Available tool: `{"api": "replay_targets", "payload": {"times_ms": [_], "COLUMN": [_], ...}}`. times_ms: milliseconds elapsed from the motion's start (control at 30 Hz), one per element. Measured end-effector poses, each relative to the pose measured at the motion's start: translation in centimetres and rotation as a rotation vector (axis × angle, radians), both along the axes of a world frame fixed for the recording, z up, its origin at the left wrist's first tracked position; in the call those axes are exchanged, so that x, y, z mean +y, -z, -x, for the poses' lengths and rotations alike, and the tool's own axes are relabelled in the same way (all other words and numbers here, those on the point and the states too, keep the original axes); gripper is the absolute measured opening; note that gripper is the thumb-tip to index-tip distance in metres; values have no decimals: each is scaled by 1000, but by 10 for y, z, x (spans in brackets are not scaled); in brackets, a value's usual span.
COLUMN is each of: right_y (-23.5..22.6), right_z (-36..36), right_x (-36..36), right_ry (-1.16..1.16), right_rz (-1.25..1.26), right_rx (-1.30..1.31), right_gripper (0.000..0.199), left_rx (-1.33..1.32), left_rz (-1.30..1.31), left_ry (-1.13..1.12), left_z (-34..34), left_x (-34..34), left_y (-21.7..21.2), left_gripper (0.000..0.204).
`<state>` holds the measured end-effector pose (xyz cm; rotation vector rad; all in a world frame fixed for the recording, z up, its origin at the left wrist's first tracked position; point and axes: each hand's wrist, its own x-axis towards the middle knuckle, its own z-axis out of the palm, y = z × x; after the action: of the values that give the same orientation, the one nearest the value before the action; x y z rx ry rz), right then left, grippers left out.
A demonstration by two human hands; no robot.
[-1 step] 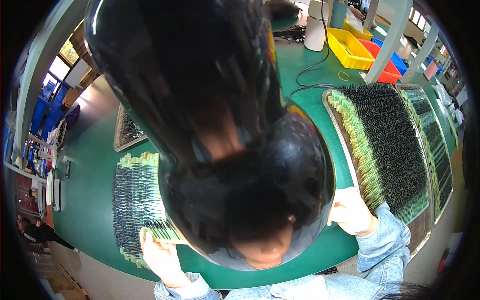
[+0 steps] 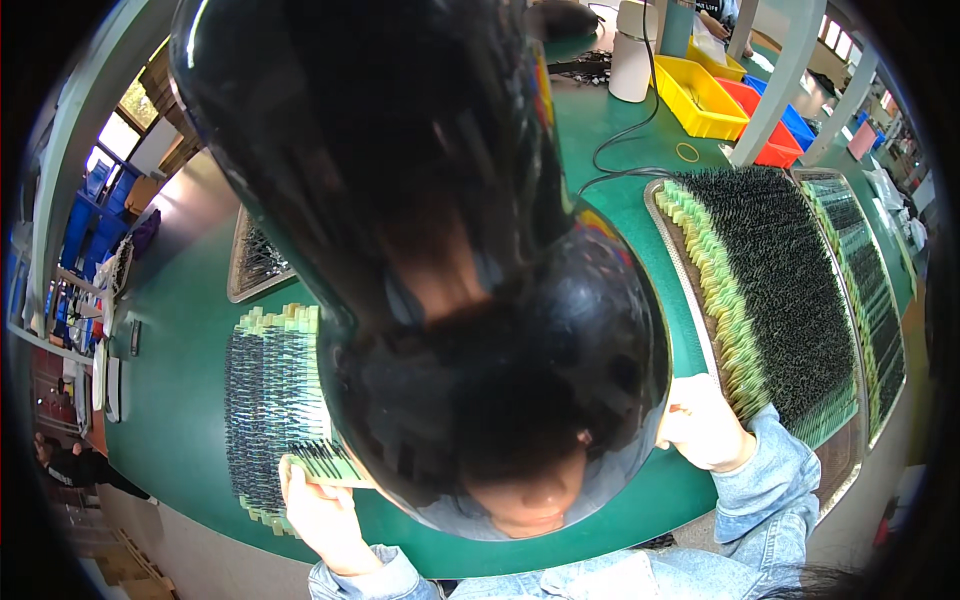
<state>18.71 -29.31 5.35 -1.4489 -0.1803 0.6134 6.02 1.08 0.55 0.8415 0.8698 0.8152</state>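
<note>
A large glossy black rounded object (image 2: 500, 380), perhaps a magnifier lamp head, fills the middle of the view and hides what lies behind it. My left hand (image 2: 325, 520) is closed on the end of a pale green strip (image 2: 328, 464) with a row of thin black pins standing along it. The strip's other end runs behind the black object. Under and beyond that hand lie rows of similar strips (image 2: 270, 400) on the table. At the black object's right edge is my right hand (image 2: 705, 425), its fingers curled together; what they pinch, if anything, is hidden.
Right of me, a metal tray (image 2: 685, 265) holds densely packed strips with black pins, beside a second tray (image 2: 862, 290). Another tray (image 2: 250, 255) sits at the left. Farther back are yellow (image 2: 700, 100) and red bins (image 2: 775, 152), a white canister (image 2: 630, 68) and a black cable (image 2: 625, 132).
</note>
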Motion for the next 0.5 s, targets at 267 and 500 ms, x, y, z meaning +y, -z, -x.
{"api": "replay_targets", "payload": {"times_ms": [267,500], "right_y": [25,35], "right_z": [-4,-19], "right_x": [-1,-9], "right_ry": [10,186], "right_rz": [-152,-111], "right_rx": [12,72], "right_gripper": [30,28], "left_rx": [-167,-11], "left_rz": [-165,-588], "left_ry": [280,316], "left_z": [2,-13], "left_x": [-1,-26], "left_y": [-1,-11], "left_gripper": [16,4]}}
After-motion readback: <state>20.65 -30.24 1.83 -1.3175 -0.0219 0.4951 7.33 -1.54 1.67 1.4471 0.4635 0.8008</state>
